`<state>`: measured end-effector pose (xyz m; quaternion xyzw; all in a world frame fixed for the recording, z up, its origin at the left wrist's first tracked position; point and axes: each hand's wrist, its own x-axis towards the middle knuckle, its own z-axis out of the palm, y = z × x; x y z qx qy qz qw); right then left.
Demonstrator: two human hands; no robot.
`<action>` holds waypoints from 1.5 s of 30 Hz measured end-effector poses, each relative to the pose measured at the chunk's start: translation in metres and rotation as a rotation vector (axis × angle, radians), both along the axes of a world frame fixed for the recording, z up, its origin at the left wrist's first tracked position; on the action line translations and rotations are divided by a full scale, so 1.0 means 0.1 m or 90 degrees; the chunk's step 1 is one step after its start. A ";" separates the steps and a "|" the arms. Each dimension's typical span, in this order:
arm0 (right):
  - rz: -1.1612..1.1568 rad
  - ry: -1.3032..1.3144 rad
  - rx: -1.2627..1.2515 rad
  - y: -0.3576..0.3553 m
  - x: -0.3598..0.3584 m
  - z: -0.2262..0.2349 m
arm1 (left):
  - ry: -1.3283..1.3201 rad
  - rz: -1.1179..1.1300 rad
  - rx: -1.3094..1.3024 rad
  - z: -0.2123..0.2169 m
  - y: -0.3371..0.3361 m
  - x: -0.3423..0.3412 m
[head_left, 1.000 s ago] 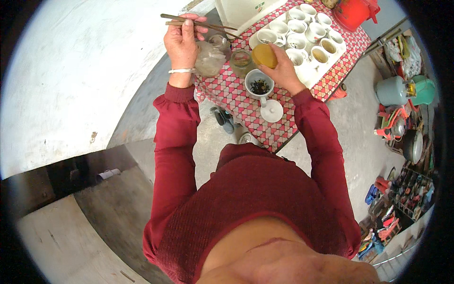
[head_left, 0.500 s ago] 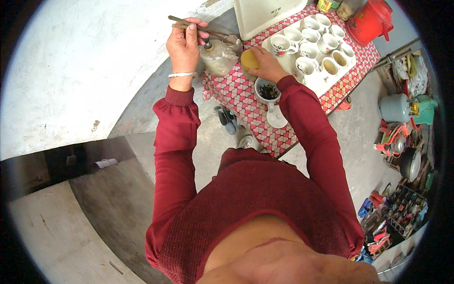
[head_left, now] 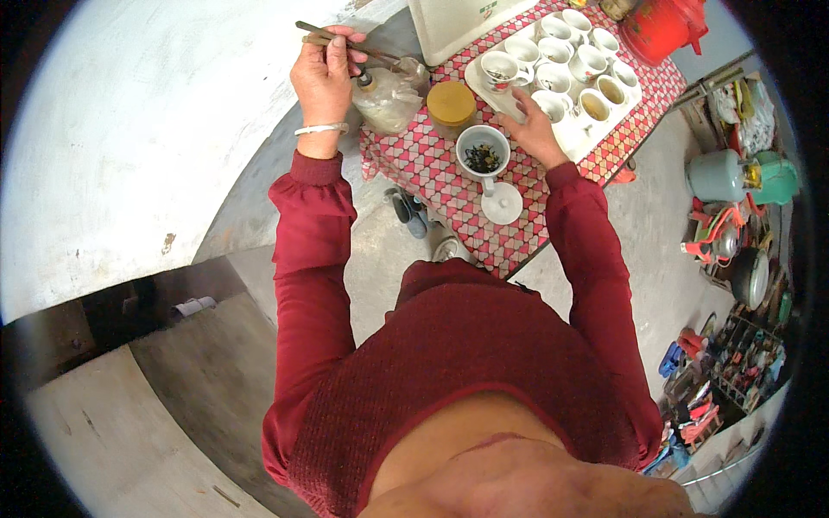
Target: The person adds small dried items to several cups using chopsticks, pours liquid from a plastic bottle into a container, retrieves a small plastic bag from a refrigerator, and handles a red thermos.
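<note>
My left hand (head_left: 324, 82) is closed around a pair of dark chopsticks (head_left: 313, 30), held above a plastic-wrapped container (head_left: 386, 104). My right hand (head_left: 533, 132) reaches over the near edge of a white tray (head_left: 580, 142), fingers apart and nothing in them. Several white cups stand on that tray; one (head_left: 501, 71) near my right fingertips has dark bits inside, and another (head_left: 594, 106) holds brownish liquid. Between my hands stand a jar with a yellow lid (head_left: 452, 104) and a white mug (head_left: 488, 180) with dark leaves in it. A white round lid (head_left: 502, 205) lies beside the mug.
A heart-patterned cloth (head_left: 514, 246) covers the table. Toward the back are an upright white tray (head_left: 466, 26) and a red thermos (head_left: 663, 30). A white wall (head_left: 155, 138) rises on the left. A grey gas cylinder (head_left: 713, 175) and cluttered racks line the right side.
My right hand has let go of the yellow-lidded jar and moved right to the edge of the cup tray. The left hand still holds the chopsticks. The whole view has shifted slightly.
</note>
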<state>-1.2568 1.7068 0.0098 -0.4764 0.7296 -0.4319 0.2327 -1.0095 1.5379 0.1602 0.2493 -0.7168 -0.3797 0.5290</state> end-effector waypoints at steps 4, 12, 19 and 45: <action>-0.062 -0.109 -0.025 0.38 -0.09 -0.26 | -0.025 -0.010 0.004 0.02 -0.02 -0.04; -0.111 -0.266 0.018 0.85 0.08 -0.28 | -0.120 0.026 0.015 0.11 -0.07 -0.19; -0.150 -0.315 -0.003 1.11 0.19 -0.22 | -0.080 0.016 -0.151 0.15 -0.15 -0.29; -0.211 -0.284 0.041 1.66 0.25 -0.58 | -0.050 -0.039 -0.048 0.04 -0.29 -0.48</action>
